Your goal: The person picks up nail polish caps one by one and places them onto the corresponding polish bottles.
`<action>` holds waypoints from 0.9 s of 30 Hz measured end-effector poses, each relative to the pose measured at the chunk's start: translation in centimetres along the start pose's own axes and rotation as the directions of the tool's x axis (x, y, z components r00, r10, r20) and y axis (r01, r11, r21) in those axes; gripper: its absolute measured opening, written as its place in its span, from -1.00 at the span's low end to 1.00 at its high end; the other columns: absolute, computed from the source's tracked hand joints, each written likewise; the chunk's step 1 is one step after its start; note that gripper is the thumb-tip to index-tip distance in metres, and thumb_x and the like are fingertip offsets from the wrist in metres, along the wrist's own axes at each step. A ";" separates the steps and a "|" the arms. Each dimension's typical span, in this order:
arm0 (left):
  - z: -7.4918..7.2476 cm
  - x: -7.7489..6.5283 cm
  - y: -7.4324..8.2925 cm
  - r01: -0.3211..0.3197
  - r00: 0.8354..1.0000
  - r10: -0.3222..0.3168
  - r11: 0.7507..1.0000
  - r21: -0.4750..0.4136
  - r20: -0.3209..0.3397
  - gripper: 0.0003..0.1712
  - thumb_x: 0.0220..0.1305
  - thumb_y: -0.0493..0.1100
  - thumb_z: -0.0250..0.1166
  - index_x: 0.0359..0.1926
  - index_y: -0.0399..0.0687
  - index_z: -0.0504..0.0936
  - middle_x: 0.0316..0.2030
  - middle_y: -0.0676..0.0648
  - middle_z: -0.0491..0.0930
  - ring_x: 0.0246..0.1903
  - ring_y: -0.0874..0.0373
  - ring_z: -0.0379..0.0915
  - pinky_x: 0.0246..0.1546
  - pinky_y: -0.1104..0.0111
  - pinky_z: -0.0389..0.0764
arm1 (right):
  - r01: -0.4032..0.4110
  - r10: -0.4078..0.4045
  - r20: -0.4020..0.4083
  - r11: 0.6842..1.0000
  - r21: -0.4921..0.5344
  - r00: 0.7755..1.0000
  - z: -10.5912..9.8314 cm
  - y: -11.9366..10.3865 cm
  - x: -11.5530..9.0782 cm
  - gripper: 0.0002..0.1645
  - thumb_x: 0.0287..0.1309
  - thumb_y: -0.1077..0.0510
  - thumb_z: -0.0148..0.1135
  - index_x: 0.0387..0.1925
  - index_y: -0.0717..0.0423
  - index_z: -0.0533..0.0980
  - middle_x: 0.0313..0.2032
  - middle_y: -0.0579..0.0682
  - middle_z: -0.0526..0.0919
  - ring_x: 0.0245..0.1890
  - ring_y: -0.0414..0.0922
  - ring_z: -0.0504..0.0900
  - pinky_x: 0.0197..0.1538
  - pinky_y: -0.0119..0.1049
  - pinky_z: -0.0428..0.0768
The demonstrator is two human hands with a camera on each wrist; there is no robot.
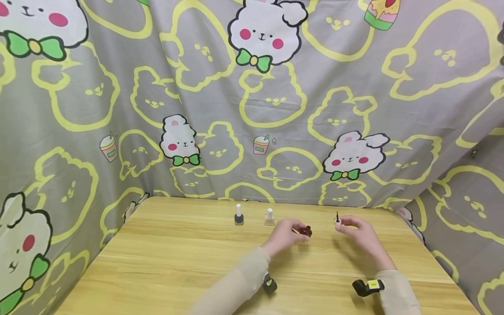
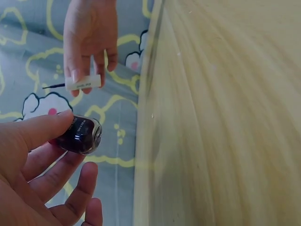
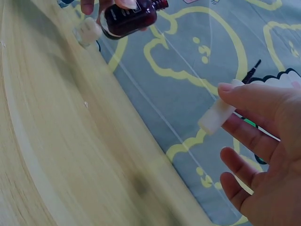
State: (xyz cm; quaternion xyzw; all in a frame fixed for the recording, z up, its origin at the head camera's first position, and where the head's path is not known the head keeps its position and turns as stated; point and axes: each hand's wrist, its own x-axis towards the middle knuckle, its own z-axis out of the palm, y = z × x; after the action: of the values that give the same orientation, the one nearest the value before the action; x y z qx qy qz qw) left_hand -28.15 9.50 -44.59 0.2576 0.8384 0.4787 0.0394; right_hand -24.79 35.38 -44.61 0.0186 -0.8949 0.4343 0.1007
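The red bottle (image 2: 83, 136) looked like glossy glass, the brush cap (image 3: 216, 115) smooth plastic, the table (image 1: 169, 262) smooth grained wood, the curtain (image 1: 220, 105) matt cloth.

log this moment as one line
left hand: holds dark red bottle, cap off | right hand: holds white cap, brush pointing up | table: grey bottle, clear bottle, both upright, capped

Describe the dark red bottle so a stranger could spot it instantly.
Over the wooden table, find the left hand. That hand pinches the dark red bottle. Unlike the blackish bottle and clear bottle standing nearby, it has no cap on.
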 end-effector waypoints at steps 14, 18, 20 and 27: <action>-1.4 -2.1 -1.2 -0.027 1.000 0.026 0.999 -0.020 -0.014 -0.67 0.05 -0.16 0.47 -0.13 -0.13 0.71 -0.23 -0.05 0.73 -0.42 0.37 0.49 -0.34 0.54 0.51 | 0.096 -0.096 0.008 0.995 -0.015 0.995 1.0 -2.9 -0.6 -0.63 0.14 0.06 0.37 -0.05 0.15 0.62 -0.12 0.10 0.71 -0.18 -0.48 0.48 -0.15 -0.44 0.50; -1.8 -2.5 -1.3 -0.017 1.000 0.017 0.999 -0.044 -0.017 -0.66 0.07 -0.14 0.46 -0.10 -0.11 0.71 -0.21 -0.05 0.73 -0.40 0.36 0.50 -0.34 0.54 0.51 | 0.124 -0.125 -0.003 0.990 -0.060 0.992 1.3 -3.5 -0.6 -0.72 0.11 0.06 0.40 -0.14 0.06 0.65 -0.09 0.05 0.73 -0.14 -0.55 0.44 -0.07 -0.37 0.48; -2.0 -2.6 -1.3 -0.021 1.000 0.020 0.998 -0.056 -0.024 -0.66 0.08 -0.14 0.45 -0.08 -0.10 0.70 -0.20 -0.06 0.73 -0.39 0.35 0.50 -0.35 0.53 0.51 | 0.157 -0.158 0.002 0.984 -0.082 0.987 1.4 -3.9 -0.6 -0.75 0.11 0.06 0.40 -0.18 0.05 0.66 -0.08 0.05 0.73 -0.11 -0.53 0.45 -0.04 -0.28 0.48; -2.4 -2.5 -1.3 -0.047 0.998 0.044 0.997 -0.064 -0.045 -0.68 0.08 -0.18 0.45 -0.09 -0.10 0.71 -0.24 -0.04 0.73 -0.36 0.35 0.50 -0.36 0.54 0.51 | 0.232 -0.235 -0.013 0.965 -0.122 0.972 1.8 -5.0 -0.6 -0.83 0.08 0.16 0.41 -0.24 0.04 0.66 -0.15 0.03 0.74 -0.12 -0.38 0.52 -0.04 -0.15 0.50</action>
State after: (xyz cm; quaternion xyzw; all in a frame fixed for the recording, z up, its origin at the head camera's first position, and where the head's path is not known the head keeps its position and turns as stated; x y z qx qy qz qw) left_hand -27.26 5.90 -44.87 0.2649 0.8169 0.5121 0.0186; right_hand -23.85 30.90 -41.96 0.1119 -0.9095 0.3651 0.1642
